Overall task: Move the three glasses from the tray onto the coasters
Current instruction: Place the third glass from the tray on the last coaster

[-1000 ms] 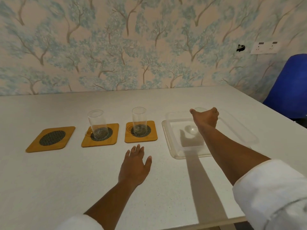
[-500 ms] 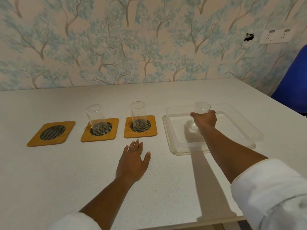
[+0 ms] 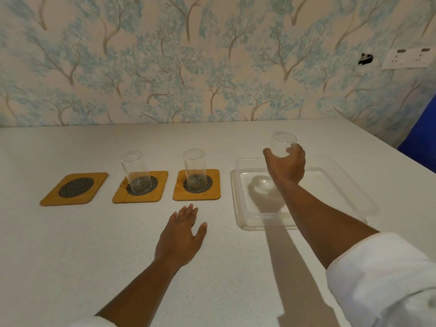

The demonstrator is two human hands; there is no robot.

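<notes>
Three wooden coasters with dark mesh centres lie in a row on the white table. The left coaster is bare. A clear glass stands on the middle coaster, and another glass on the right coaster. My right hand is shut on a third clear glass, held above the clear plastic tray, which casts the glass's shadow. My left hand rests flat on the table in front of the right coaster, fingers apart, holding nothing.
The table's back edge meets a wall with tree-pattern wallpaper. A blue chair stands beyond the table's right edge. A white socket plate sits high on the wall at right.
My right hand has lifted the third glass up off the tray floor. My left hand has stayed flat on the table.
</notes>
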